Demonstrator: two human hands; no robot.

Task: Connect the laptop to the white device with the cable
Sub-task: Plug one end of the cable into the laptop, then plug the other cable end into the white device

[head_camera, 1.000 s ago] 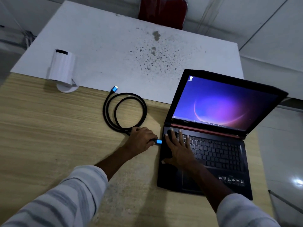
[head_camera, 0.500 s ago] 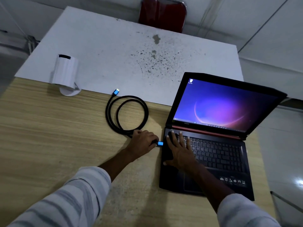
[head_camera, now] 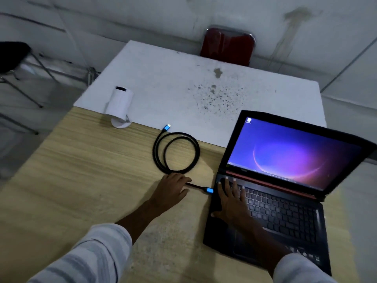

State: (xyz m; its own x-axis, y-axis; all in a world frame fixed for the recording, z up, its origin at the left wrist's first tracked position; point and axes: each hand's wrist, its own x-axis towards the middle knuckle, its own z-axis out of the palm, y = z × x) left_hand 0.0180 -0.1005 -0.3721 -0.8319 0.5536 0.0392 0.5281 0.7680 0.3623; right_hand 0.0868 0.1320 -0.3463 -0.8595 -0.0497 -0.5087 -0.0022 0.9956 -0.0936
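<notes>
Left hand (head_camera: 173,187) now rests loosely over the cable (head_camera: 177,152), off the plug (head_camera: 209,190) it pinched before. Plug points right, at the laptop (head_camera: 271,209) edge. Right hand (head_camera: 231,198) flat on keys. White device (head_camera: 120,105) upper left.

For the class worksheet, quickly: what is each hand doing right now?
Left hand: open, lying over the black cable beside its plug, no clear grip.
Right hand: open, flat on the laptop keyboard, holding nothing.

one laptop (head_camera: 285,201), one cable (head_camera: 177,152), two hands
</notes>
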